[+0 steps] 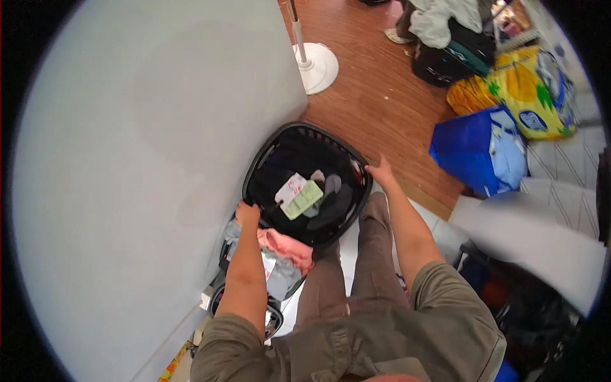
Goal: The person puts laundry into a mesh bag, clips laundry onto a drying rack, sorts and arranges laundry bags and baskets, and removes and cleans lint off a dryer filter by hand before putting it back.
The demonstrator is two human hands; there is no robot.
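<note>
A black laundry basket (355,230) hangs tilted in front of my legs, with dark clothes inside. On the clothes lie a white tag with red marks (291,188) and a pale green paper (301,200). My left hand (247,214) grips the basket's left rim. The right rim is held by my right hand (380,173), its fingers partly hidden at the edge. Just below the left rim, pink cloth (286,248) and grey cloth (284,279) fill another dark basket, partly under my left forearm.
A white wall (153,146) rises on the left. A white round stand base (316,69) is on the wooden floor ahead. At the right are a blue bag (463,148), a yellow bag (528,89) and a black basket with clothes (439,63).
</note>
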